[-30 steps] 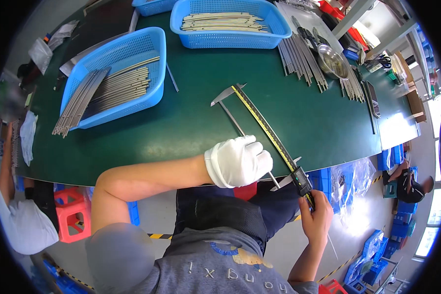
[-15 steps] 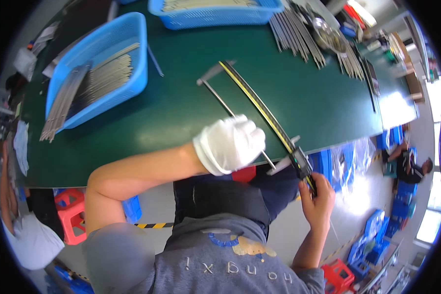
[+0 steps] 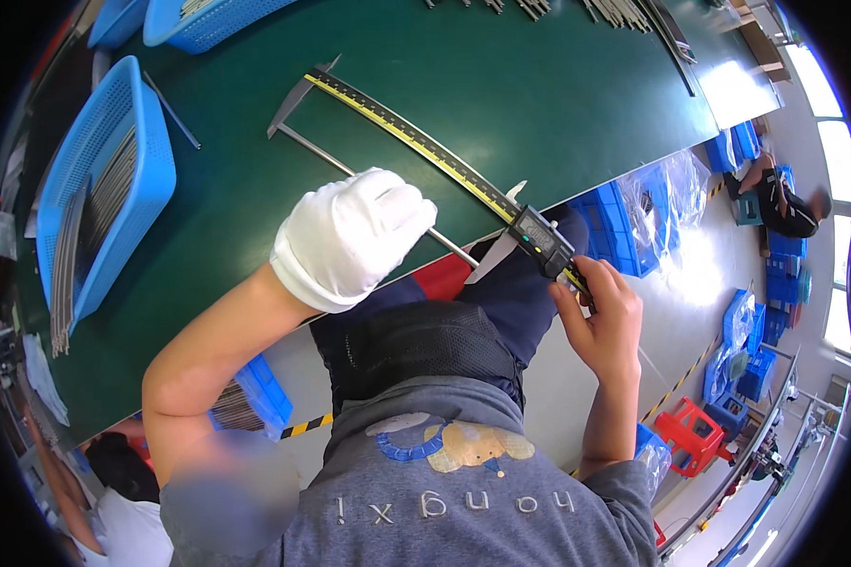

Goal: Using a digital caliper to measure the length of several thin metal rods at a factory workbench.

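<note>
My left hand [image 3: 355, 236], in a white glove, is closed around the middle of a thin metal rod [image 3: 317, 150]. The rod spans the two jaws of a long digital caliper [image 3: 421, 146], its ends at or very near the jaw tips. Bare, my right hand [image 3: 603, 317] grips the caliper's near end, thumb and fingers just beside the display housing [image 3: 537, 236]. The fixed jaw [image 3: 291, 106] lies over the green table, while the sliding jaw [image 3: 494, 259] is out past the table edge above my legs.
A blue basket [image 3: 151, 180] of thin rods stands at left, with another blue basket [image 3: 222, 33] behind it. One loose rod [image 3: 172, 111] lies on the green table [image 3: 501, 94]. More rods [image 3: 624, 13] are at the far edge. Blue crates [image 3: 607, 227] stand right of the table.
My view has turned, so the table and baskets sit farther left and lower. The caliper, rod and both hands appear shifted left and up. Both hands keep their hold.
</note>
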A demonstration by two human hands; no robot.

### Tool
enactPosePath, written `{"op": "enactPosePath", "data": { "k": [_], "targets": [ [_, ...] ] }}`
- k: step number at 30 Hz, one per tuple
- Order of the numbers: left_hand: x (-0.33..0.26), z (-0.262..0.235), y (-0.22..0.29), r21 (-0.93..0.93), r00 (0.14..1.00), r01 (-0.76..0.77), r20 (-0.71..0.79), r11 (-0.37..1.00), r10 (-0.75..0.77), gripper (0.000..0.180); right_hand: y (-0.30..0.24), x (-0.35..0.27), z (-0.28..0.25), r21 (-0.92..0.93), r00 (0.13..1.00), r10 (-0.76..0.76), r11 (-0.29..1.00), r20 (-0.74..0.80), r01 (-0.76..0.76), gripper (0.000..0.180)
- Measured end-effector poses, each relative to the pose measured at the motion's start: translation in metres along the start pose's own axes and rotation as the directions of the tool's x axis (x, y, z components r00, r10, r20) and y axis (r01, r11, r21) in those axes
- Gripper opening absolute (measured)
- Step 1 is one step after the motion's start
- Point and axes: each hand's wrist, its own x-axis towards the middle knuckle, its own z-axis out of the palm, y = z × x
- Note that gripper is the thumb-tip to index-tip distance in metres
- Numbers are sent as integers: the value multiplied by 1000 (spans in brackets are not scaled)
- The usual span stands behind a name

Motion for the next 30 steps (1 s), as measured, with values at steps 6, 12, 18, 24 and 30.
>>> {"op": "enactPosePath", "data": {
  "k": [6,12,18,24,30],
  "targets": [
    [0,1,-2,70,1000,-16,-16,997,17,17,-2,-2,3,-27,1000,-16,1000,-19,16,28],
    [-4,-4,-7,31,998,-57,6,998,57,30,1,-4,6,-42,999,-31,999,-37,30,28],
    [-6,-7,-8,10,997,-74,24,997,74,42,1,-4,11,-99,999,2,995,-48,-7,33],
    [-2,-5,-8,-78,999,-45,8,996,46,33,-3,-6,11,-116,999,30,993,-19,-32,34],
    [6,-11,9,-108,989,-31,141,994,46,42,-8,-6,10,-91,999,33,995,-26,-35,35]
  ]
}}
